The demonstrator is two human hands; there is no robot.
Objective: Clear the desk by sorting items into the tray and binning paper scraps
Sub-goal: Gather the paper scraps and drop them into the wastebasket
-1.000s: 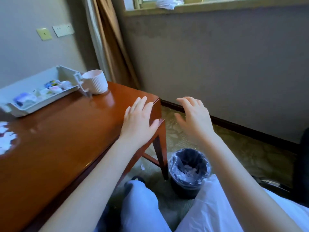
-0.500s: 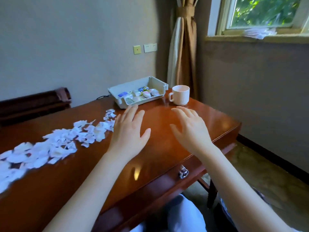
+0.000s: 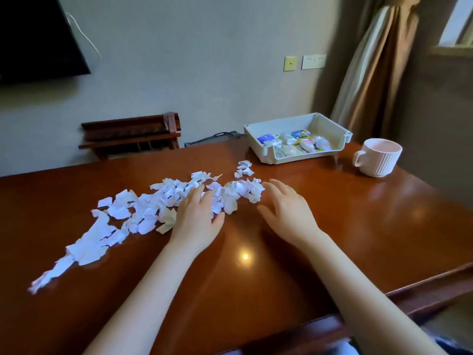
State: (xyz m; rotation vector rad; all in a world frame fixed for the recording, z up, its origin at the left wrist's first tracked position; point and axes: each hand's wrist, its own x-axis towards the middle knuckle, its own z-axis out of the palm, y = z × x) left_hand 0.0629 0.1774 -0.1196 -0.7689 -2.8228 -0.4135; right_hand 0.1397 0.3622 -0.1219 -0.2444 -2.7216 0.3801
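Reaching across a polished wooden table (image 3: 332, 226) toward a long drift of torn white paper scraps (image 3: 143, 211) that trails diagonally from the near left up to the middle. Laying the left hand (image 3: 195, 221) over the right-hand stretch of that drift, fingers (image 3: 197, 193) straight and spread, touching or just skimming the paper, gripping nothing. Holding the right hand (image 3: 286, 211) just beside the drift's far right end, fingers (image 3: 275, 187) likewise extended and relaxed, pinching nothing. Seemingly bracketing the scraps between both palms, readying to gather them into a heap.

Judging the sorting half largely done, with small colourful items (image 3: 299, 144) already lying in the white plastic tray (image 3: 266, 156) at the far side of the table, close to the wall. Leaving open the case of a ribbed pale mug (image 3: 378, 158), standing on the wood just right of the tray and outside it.

Judging the binning half far from finished, with the drift spread loose across the table and no scrap lifted. Showing no bin anywhere in this view, so leaving its place, and the carry needed to reach it, unknown.
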